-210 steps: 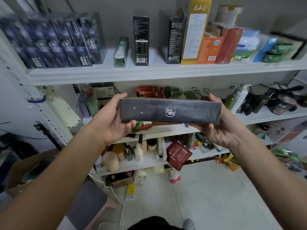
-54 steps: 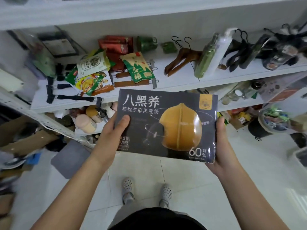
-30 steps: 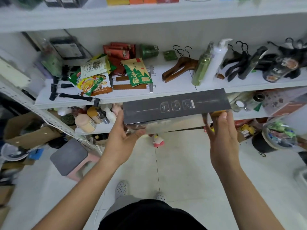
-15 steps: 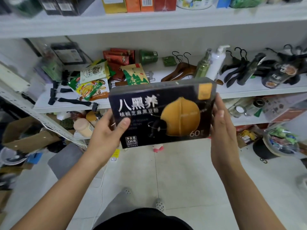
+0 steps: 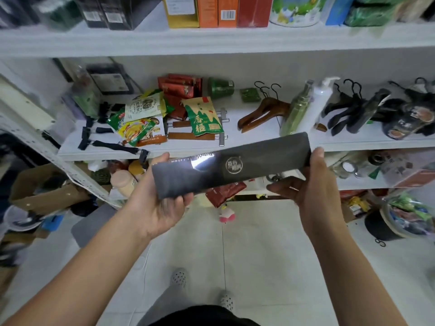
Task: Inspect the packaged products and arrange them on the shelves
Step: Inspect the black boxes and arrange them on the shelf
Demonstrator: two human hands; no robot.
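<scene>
Gripping the dark box (image 5: pixel 230 165) endwise mid-frame, left hand (image 5: pixel 160 205) and right hand (image 5: pixel 315 194) inspect it; shelving next probably needs a free gap.

The top shelf (image 5: pixel 211 41) carries upright boxes (image 5: pixel 216 10) and a tin (image 5: pixel 294 12). The middle shelf (image 5: pixel 247 143) holds snack bags (image 5: pixel 204 118), wooden hangers (image 5: pixel 261 114), two bottles (image 5: pixel 296 111) and black hangers (image 5: pixel 341 109). A carton (image 5: pixel 47 194) sits on the floor (image 5: pixel 259 255).

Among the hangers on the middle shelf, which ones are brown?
The brown hangers are those lying left of the green bottle. The black hangers lie right of the white bottle.
</scene>
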